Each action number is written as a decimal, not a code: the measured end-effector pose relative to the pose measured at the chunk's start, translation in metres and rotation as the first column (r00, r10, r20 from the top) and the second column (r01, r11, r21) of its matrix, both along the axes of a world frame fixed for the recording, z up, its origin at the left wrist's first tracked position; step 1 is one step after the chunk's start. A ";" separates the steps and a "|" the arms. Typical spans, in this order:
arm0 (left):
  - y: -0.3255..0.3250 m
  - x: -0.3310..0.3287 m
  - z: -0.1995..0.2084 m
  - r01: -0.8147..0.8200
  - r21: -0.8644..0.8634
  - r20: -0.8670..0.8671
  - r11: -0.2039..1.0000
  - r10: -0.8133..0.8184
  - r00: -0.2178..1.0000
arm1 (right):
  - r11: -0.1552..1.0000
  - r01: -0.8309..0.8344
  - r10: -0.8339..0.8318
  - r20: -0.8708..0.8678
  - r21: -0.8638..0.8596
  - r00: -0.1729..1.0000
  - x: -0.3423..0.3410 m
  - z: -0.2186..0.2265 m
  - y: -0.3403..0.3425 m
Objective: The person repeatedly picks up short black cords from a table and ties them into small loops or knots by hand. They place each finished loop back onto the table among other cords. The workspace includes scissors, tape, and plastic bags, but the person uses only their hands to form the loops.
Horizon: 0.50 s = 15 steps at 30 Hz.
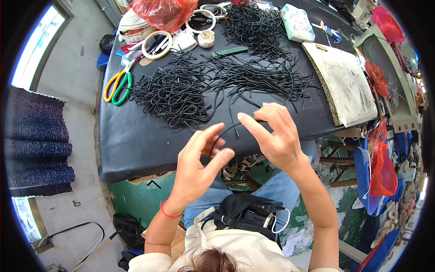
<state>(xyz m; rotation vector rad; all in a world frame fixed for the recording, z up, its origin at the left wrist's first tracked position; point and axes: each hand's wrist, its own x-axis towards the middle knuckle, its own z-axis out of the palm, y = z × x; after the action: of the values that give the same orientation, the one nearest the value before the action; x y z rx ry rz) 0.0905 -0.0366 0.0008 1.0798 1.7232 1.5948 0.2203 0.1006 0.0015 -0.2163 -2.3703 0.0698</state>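
A thin black cord [228, 130] bends between my two hands above the front of the black-covered table. My left hand [195, 158], a red band on its wrist, has the cord in its curled lower fingers, while thumb and index stand apart. My right hand [278, 133] has the cord's other part at its bent fingers, which partly hide it. Just beyond my hands, a loose cord end with a small tip [236, 133] hangs toward me from a bundle of straighter black cords [267, 77]. A tangled heap of looped black cords [174, 90] lies to the left.
Scissors with yellow and green handles [118, 88] lie at the table's left. Behind are tape rolls [157, 45], a red plastic bag [165, 13], a green bar [229, 51], another cord heap [253, 27] and a tissue pack [297, 23]. A stained pale board [342, 81] lies right.
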 end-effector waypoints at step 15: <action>0.008 0.019 -0.013 0.193 0.011 0.750 0.981 -0.136 0.647 | 0.778 0.178 -0.274 -0.070 -0.603 0.959 0.001 -0.002 -0.048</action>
<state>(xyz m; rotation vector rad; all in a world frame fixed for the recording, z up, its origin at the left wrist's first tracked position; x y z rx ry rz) 0.1093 -0.0287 -0.0126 0.3964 1.0582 1.5319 0.2214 0.0525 -0.0001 -0.7693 -2.0804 0.6956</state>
